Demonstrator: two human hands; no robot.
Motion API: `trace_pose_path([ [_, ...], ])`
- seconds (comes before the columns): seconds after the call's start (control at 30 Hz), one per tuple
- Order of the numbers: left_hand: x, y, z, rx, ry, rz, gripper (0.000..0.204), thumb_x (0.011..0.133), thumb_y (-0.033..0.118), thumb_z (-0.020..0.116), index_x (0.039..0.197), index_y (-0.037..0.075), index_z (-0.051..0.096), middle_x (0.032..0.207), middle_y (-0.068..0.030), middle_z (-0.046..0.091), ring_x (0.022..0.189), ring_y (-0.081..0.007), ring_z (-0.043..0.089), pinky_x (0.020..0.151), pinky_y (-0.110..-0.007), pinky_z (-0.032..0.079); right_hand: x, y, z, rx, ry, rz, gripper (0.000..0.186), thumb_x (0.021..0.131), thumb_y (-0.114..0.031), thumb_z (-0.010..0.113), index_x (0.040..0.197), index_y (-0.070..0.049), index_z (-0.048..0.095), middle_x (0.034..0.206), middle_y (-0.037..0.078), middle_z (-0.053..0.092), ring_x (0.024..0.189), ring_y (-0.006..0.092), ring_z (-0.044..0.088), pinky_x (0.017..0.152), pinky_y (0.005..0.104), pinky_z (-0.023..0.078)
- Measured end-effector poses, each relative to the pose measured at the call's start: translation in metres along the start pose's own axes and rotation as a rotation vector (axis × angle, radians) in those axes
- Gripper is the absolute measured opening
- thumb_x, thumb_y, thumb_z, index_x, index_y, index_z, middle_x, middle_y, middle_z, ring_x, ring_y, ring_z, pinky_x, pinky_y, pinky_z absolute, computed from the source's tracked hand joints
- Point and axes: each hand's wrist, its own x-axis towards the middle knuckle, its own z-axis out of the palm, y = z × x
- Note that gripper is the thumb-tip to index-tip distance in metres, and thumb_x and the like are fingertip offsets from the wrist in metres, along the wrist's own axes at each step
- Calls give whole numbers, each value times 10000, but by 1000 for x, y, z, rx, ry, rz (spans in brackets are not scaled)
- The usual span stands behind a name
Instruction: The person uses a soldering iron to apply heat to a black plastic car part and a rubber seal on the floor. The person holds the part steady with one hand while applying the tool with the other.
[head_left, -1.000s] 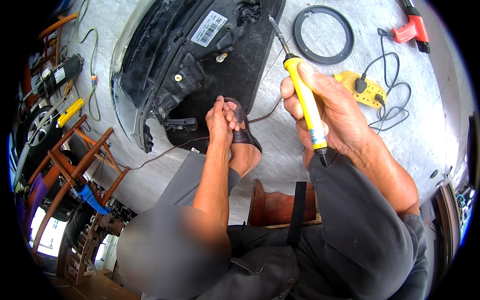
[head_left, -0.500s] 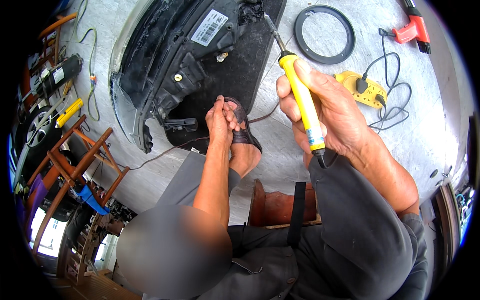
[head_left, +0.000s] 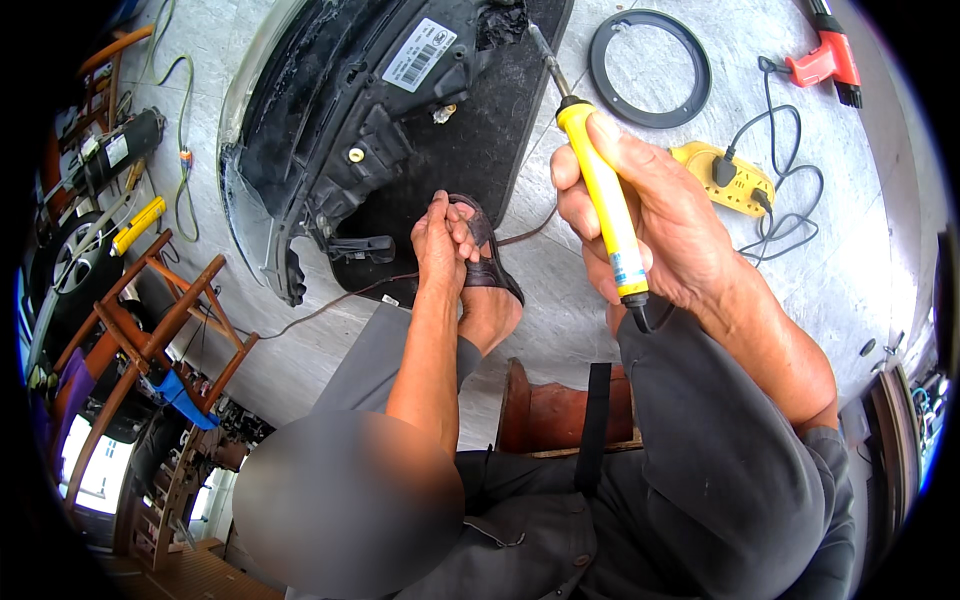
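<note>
My right hand (head_left: pixel 660 220) grips a yellow soldering iron (head_left: pixel 600 180), its metal tip (head_left: pixel 538 42) pointing up-left beside the rough, blackened top corner (head_left: pixel 500 25) of a black car headlamp housing (head_left: pixel 395 135); whether it touches is unclear. The housing, with clear lens edge (head_left: pixel 255 220) and white label, lies on a black mat (head_left: pixel 500 130). My left hand (head_left: pixel 445 235) is curled closed over my sandalled foot (head_left: pixel 490 310) at the mat's lower edge; what its fingers hold, if anything, is hidden.
A black ring (head_left: pixel 648 115), yellow power strip (head_left: pixel 735 200) with cords and red heat gun (head_left: pixel 820 65) lie at right on the grey floor (head_left: pixel 560 280). Wooden chairs (head_left: pixel 150 335), a wheel (head_left: pixel 75 260), yellow tool (head_left: pixel 140 225) and cables are at left. A reddish wooden seat (head_left: pixel 540 410) is below me.
My right hand has shifted slightly up and left with the soldering iron, bringing its tip toward the housing's top corner. My left hand has stayed put.
</note>
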Motion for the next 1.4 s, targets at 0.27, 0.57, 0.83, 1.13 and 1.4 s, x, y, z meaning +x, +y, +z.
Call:
trace_pose_path([
  [0.27, 2, -1, -2, 6, -10, 0, 401, 1016, 392, 605, 752, 112, 495, 550, 1, 454, 377, -108, 410, 333, -286, 384, 3, -1, 2, 11, -5, -5, 493, 1077, -455, 453, 1032, 20, 579, 719, 62, 598, 345, 34, 458, 327, 204, 490],
  [0.57, 2, -1, -2, 2, -15, -11, 400, 1023, 387, 591, 748, 117, 482, 561, -2, 462, 382, -111, 411, 340, -288, 387, 2, -7, -6, -34, -10, -56, 492, 1070, -461, 463, 1031, 15, 584, 712, 58, 598, 343, 36, 446, 323, 212, 488],
  [0.83, 1, -1, -2, 5, -17, 0, 395, 1020, 387, 595, 753, 117, 486, 572, -4, 475, 387, -108, 420, 339, -289, 387, -2, -4, -9, -180, 13, 24, 503, 1069, -467, 476, 987, 8, 621, 695, 57, 617, 357, 36, 457, 353, 178, 460],
  [1.13, 0, 1, -1, 16, -3, -4, 405, 1014, 402, 607, 755, 114, 489, 559, 2, 460, 383, -108, 416, 340, -287, 387, -5, -2, -11, -210, 14, 61, 502, 1062, -465, 492, 981, 9, 634, 698, 57, 626, 363, 40, 457, 361, 179, 446],
  [1.4, 1, 0, 0, 14, -5, -1, 409, 1016, 404, 605, 752, 115, 487, 547, 5, 449, 376, -107, 411, 334, -288, 381, -9, -1, -16, -214, -2, 56, 497, 1062, -430, 508, 1000, 31, 684, 743, 83, 683, 454, 69, 538, 426, 185, 428],
])
